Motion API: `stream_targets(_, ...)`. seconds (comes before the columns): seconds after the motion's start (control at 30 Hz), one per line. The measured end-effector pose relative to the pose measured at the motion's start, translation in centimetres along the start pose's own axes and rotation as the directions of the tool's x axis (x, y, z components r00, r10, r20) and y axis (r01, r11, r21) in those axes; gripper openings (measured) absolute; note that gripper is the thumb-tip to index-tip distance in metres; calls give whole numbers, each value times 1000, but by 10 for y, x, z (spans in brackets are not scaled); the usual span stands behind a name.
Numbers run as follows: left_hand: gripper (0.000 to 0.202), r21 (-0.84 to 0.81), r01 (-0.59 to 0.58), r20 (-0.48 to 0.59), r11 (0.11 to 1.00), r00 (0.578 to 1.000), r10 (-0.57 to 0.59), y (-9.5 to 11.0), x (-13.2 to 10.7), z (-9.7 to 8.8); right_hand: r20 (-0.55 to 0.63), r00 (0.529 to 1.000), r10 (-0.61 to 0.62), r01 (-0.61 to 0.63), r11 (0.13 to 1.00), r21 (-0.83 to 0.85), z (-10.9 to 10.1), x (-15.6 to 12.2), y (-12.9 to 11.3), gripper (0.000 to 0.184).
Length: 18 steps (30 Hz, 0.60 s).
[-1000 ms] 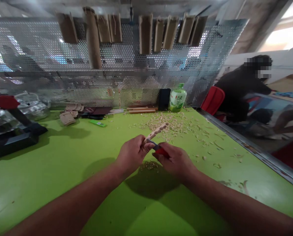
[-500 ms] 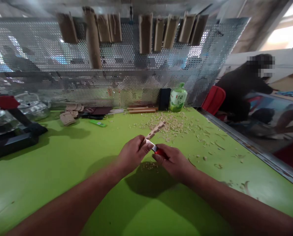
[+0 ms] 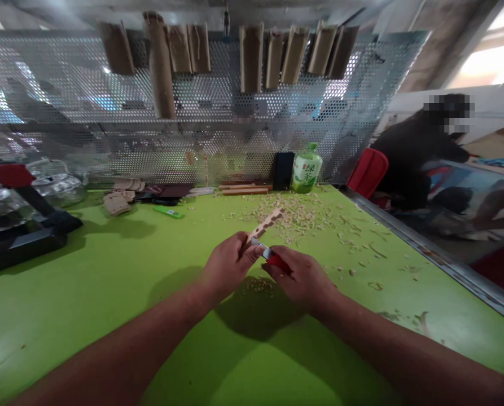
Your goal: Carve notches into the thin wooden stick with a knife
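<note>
Closed around the lower end of a notched wooden stick (image 3: 268, 222) is my left hand (image 3: 228, 264). The stick slants up and to the right, with several notches along its edge. My right hand (image 3: 301, 276) grips the red handle of a knife (image 3: 279, 263). Its short metal blade lies against the wood beside my left thumb; the tip is partly hidden there. Both hands are above the green table, over a small heap of wood shavings (image 3: 258, 285).
More wood shavings (image 3: 302, 217) spread across the table (image 3: 108, 316). A green tea bottle (image 3: 306, 169), wooden strips (image 3: 245, 191) and a green utility knife (image 3: 168, 212) lie or stand behind. A black stand with a red top (image 3: 12, 176) is left; a person (image 3: 421, 146) sits right.
The knife blade has turned slightly against the stick and shows a different angle. Both hands stay in nearly the same place, with their grips kept.
</note>
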<state>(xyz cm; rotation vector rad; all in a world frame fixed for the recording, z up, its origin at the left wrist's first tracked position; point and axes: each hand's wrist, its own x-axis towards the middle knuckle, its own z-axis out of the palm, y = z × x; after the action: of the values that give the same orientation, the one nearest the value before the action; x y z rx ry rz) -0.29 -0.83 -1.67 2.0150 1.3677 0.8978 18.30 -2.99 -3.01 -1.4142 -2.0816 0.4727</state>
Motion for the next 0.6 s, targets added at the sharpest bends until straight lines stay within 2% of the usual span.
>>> stream_targets(0.1,47,-25,-41,20,999,999,41,-1,0,-1,67,997,31,-39,991,129,0,1,-1,28)
stream_targets(0.2,48,0,-50,26,999,998,50,-1,0,-2,77,997,18,-34,979,203,-2,0,-4,27)
stream_targets(0.4,54,66,-100,91,993,991,94,1,-1,-6,125,992,32,-62,969,240,-5,0,-5,25)
stream_targets(0.6,52,90,-166,77,982,984,159,-4,1,-6,123,992,10,-45,957,285,-5,-1,-5,23)
